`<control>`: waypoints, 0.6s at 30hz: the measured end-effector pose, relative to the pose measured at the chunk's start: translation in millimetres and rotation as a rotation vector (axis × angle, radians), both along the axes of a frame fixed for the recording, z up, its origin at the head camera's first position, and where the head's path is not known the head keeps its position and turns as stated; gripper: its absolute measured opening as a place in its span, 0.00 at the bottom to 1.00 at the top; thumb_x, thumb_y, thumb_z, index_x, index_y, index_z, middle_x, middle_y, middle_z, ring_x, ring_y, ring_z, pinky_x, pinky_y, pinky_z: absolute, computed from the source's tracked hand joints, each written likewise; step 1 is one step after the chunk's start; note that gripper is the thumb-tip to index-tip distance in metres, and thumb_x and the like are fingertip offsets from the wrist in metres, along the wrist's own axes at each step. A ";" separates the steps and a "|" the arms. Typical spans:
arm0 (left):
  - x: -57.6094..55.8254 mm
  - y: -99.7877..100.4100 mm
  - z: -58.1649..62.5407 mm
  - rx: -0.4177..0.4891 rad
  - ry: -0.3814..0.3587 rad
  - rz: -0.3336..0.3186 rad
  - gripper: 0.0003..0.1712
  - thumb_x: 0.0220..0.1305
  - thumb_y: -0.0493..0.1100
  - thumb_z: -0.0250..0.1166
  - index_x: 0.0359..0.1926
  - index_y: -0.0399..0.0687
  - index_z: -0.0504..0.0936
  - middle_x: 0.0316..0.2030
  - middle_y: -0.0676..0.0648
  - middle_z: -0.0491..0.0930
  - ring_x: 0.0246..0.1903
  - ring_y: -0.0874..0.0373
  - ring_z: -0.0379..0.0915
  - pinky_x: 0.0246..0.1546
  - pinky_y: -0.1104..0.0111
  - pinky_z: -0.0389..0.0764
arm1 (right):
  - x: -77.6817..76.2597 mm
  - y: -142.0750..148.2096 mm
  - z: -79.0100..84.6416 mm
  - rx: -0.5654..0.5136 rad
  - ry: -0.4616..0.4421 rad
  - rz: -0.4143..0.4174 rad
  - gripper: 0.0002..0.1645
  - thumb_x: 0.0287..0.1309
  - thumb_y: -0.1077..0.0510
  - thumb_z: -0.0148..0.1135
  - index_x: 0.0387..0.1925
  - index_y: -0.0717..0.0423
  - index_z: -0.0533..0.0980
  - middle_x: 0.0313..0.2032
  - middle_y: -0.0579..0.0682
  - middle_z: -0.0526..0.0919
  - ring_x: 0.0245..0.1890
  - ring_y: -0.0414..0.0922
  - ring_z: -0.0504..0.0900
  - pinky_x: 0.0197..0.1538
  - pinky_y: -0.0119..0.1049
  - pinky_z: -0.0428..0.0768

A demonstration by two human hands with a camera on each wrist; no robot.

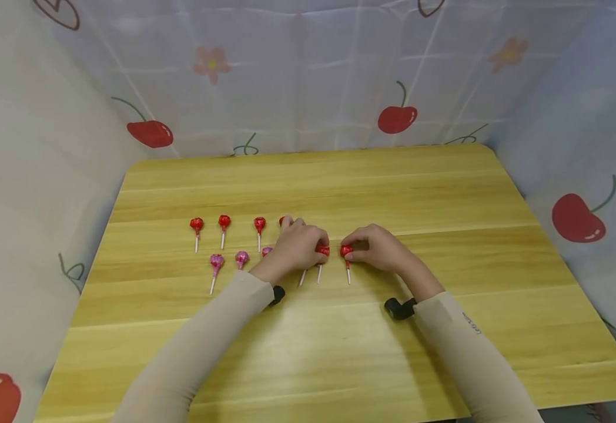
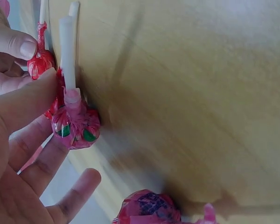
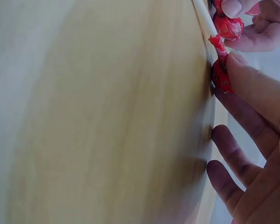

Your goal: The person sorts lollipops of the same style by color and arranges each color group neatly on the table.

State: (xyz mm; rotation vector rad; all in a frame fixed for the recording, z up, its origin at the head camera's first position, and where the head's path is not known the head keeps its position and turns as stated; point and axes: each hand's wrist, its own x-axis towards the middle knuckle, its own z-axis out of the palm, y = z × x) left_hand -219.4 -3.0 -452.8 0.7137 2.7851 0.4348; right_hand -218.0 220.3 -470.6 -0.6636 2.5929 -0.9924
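I'm looking into a small booth enclosed by cloth; whether it stands in a home or a studio, I can't tell. Pale creased backdrop (image 1: 297, 76) with printed cherries (image 1: 397, 120) and flowers (image 1: 212, 63) hangs beyond the left hand (image 1: 300, 244) and right hand (image 1: 379, 249); matching side panels (image 1: 599, 129) flank them. Beneath them I see a wood-grain counter (image 1: 340, 352).

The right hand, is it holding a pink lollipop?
No, the right hand pinches a red lollipop by its wrapped head, between thumb and finger.
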 end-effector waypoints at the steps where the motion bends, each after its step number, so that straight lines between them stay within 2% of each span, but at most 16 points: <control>1: -0.4 -0.1 -0.9 0.005 -0.007 0.008 0.08 0.59 0.54 0.72 0.36 0.62 0.84 0.30 0.60 0.82 0.39 0.54 0.66 0.54 0.53 0.53 | -0.3 0.1 -0.3 -0.003 -0.005 0.001 0.16 0.55 0.57 0.73 0.47 0.51 0.85 0.46 0.48 0.87 0.50 0.48 0.82 0.59 0.49 0.76; 5: -3.2 -1.6 -3.1 0.058 -0.034 0.041 0.09 0.59 0.56 0.72 0.38 0.62 0.85 0.29 0.61 0.81 0.38 0.55 0.67 0.55 0.52 0.52 | -1.8 0.6 -1.8 -0.013 -0.012 0.009 0.15 0.56 0.57 0.73 0.46 0.52 0.85 0.47 0.48 0.87 0.51 0.47 0.82 0.60 0.48 0.76; 12: -14.2 -3.1 15.4 0.231 -0.109 0.079 0.11 0.59 0.52 0.73 0.41 0.59 0.84 0.38 0.60 0.85 0.46 0.56 0.75 0.56 0.52 0.52 | -2.9 2.1 -4.3 -0.038 -0.020 0.024 0.14 0.56 0.59 0.72 0.46 0.54 0.85 0.46 0.48 0.88 0.50 0.46 0.83 0.58 0.47 0.78; 18: -28.1 -6.2 23.2 0.308 -0.138 0.137 0.12 0.59 0.54 0.73 0.42 0.60 0.82 0.38 0.60 0.83 0.45 0.59 0.78 0.59 0.51 0.50 | -2.1 1.5 -2.9 -0.047 -0.021 0.033 0.15 0.56 0.59 0.72 0.46 0.54 0.85 0.46 0.49 0.88 0.50 0.47 0.83 0.57 0.48 0.78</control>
